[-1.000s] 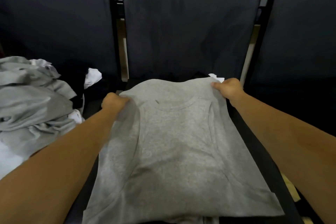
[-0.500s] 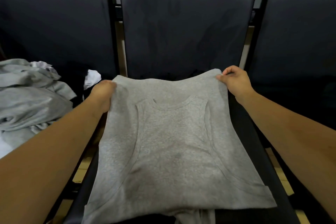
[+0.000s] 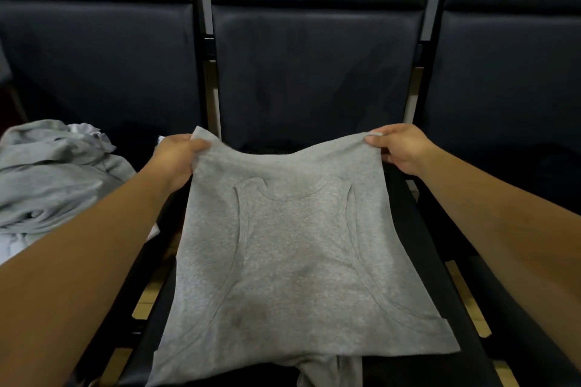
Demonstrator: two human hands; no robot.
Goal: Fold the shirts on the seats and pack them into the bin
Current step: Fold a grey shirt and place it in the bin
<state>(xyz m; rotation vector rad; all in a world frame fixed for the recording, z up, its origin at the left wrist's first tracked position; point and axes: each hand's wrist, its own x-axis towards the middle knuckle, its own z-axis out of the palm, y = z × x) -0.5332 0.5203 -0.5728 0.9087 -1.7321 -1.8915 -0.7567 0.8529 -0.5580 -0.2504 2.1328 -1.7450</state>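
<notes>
A grey shirt (image 3: 295, 254) lies folded over on the middle seat, its neckline and armhole seams showing through the top layer. My left hand (image 3: 176, 157) pinches the far left corner of the fold, and my right hand (image 3: 399, 148) pinches the far right corner. The far edge is lifted off the seat and sags between my hands. Part of the shirt hangs over the seat's near edge. No bin is in view.
A pile of crumpled grey and white shirts (image 3: 53, 176) lies on the left seat. Dark padded seat backs (image 3: 314, 72) stand behind. A dark garment (image 3: 270, 146) shows on the middle seat beyond the shirt. Gaps between seats show the floor.
Both hands have raised the far edge of the grey shirt off the seat and drawn it toward me; the edge now sags between them.
</notes>
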